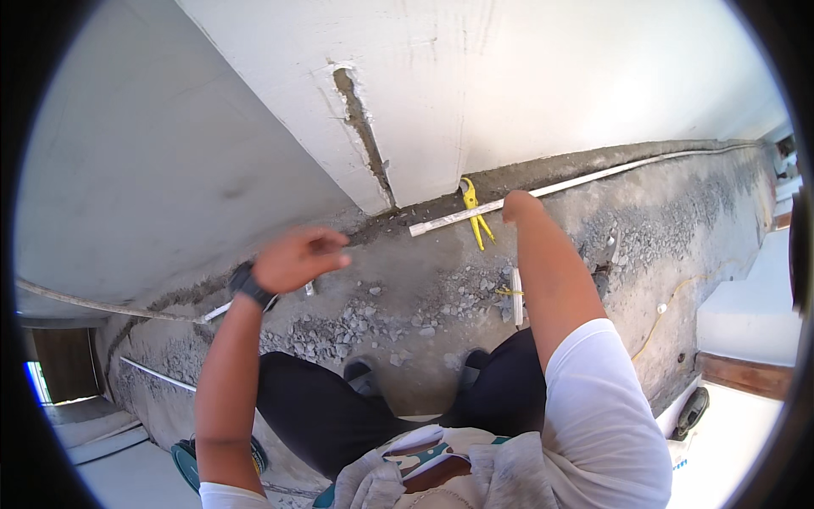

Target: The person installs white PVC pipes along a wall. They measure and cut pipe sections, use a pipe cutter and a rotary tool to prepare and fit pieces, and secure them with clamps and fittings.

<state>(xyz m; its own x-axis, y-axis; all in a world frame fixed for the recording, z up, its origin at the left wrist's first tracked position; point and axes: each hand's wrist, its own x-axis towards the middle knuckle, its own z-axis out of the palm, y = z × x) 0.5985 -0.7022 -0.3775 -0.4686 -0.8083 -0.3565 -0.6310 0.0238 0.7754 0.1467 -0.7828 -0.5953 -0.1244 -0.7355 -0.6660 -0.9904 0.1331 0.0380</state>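
A long white plastic pipe (585, 179) runs along the foot of the wall, its near end pointing left. My right hand (517, 206) is closed around it a little way from that end, its fingers mostly hidden. Just left of this hand, a yellow plier-shaped tool, seemingly a pipe cutter (471, 204), lies across the pipe's line with its handles apart. My left hand (297, 260), a dark watch on its wrist, hovers over the floor with thumb and fingers apart and nothing between them. Behind that wrist passes another white pipe (217, 311), partly hidden.
A rough groove (363, 127) is cut into the white wall. Broken rubble (339, 331) covers the floor before my feet. Right of my knees lie a short white piece (516, 297) and a yellow cord (657, 327). Another thin white pipe (157, 373) lies at left.
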